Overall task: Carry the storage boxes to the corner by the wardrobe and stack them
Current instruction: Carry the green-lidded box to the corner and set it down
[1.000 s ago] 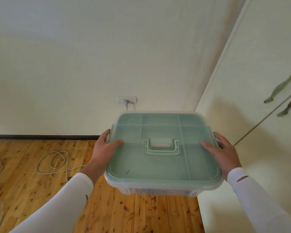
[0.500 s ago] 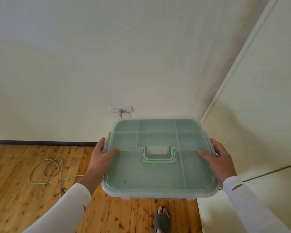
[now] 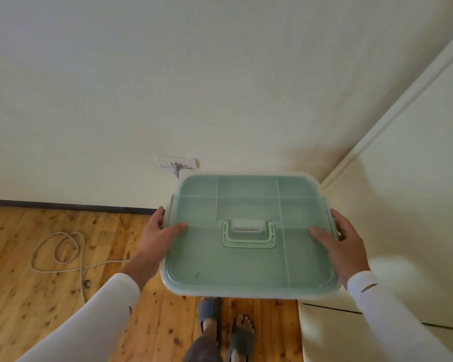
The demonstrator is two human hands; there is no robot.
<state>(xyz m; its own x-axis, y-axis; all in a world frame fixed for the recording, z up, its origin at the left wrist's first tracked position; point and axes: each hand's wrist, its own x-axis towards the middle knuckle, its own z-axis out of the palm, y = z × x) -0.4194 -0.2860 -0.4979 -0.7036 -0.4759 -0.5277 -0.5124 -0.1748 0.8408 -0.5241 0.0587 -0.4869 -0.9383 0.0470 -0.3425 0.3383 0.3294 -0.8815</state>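
I hold a clear storage box with a pale green lid (image 3: 249, 259) level in front of me, above the wooden floor. A folded green handle lies flat in the lid's middle. My left hand (image 3: 157, 237) grips the box's left side, thumb on the lid. My right hand (image 3: 343, 244) grips the right side the same way. The box hangs close to the corner where the cream wall meets the white wardrobe (image 3: 408, 205). Its body under the lid is mostly hidden.
A wall socket (image 3: 177, 163) with a plug sits just behind the box. A light cable (image 3: 63, 253) loops over the wooden floor (image 3: 37, 296) at left. My feet in grey slippers (image 3: 225, 322) stand below the box. A dark skirting board runs along the wall.
I have stepped closer to the corner and the view has tilted down. My feet now show below the box. The wardrobe handles have left the view. Both hands keep their grip.
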